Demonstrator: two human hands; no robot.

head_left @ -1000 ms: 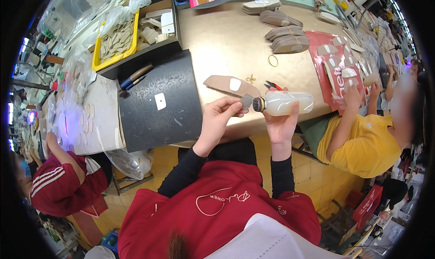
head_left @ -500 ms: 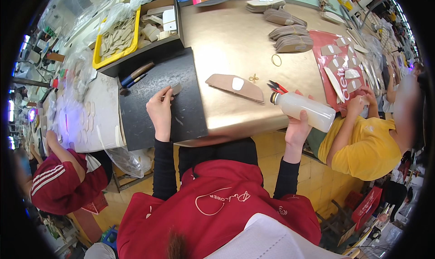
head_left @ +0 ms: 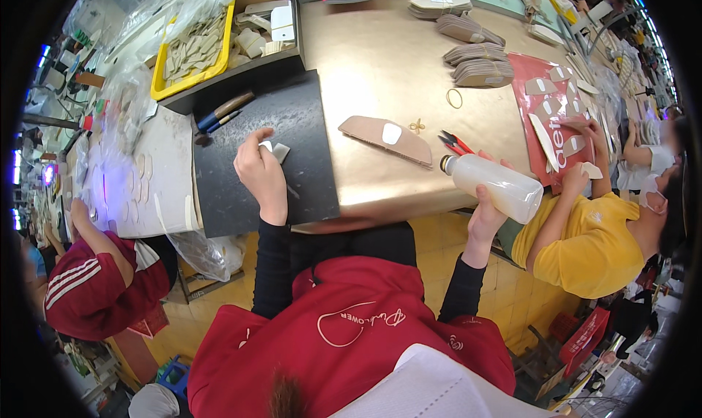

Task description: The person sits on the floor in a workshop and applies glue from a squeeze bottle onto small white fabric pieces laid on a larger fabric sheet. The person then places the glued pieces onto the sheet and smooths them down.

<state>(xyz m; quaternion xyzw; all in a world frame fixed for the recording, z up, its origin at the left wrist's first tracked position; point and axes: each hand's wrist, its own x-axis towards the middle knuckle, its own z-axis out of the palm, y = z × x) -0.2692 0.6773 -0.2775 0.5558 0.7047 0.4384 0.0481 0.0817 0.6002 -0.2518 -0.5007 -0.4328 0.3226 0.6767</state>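
Over the black board [head_left: 307,191], my left hand [head_left: 262,180] is closed, fingers bent round a small white piece [head_left: 265,146]. Beside its fingertips is a small flat grey piece [head_left: 281,152]; whether it is held or lies on the board I cannot tell. My right hand [head_left: 485,217] grips a translucent plastic bottle [head_left: 499,186] with pale contents, tilted with its dark-rimmed neck to the left. Between my hands a brown curved panel [head_left: 365,134] with a white patch [head_left: 392,133] lies flat on the gold-coloured table surface [head_left: 365,59].
Red-and-black pens or tools [head_left: 456,143] lie near the bottle's neck. Stacked brown panels [head_left: 479,63] stand at the far right, rubber bands [head_left: 454,98] nearby. A yellow tray [head_left: 159,81] and dark box [head_left: 300,23] are far left. A co-worker in yellow [head_left: 578,242] works at right.
My left hand has turned, its fingers curling more, and a white piece now shows beside the grey one. The bottle stays in my right hand, tilted slightly more. The view has shifted a little.
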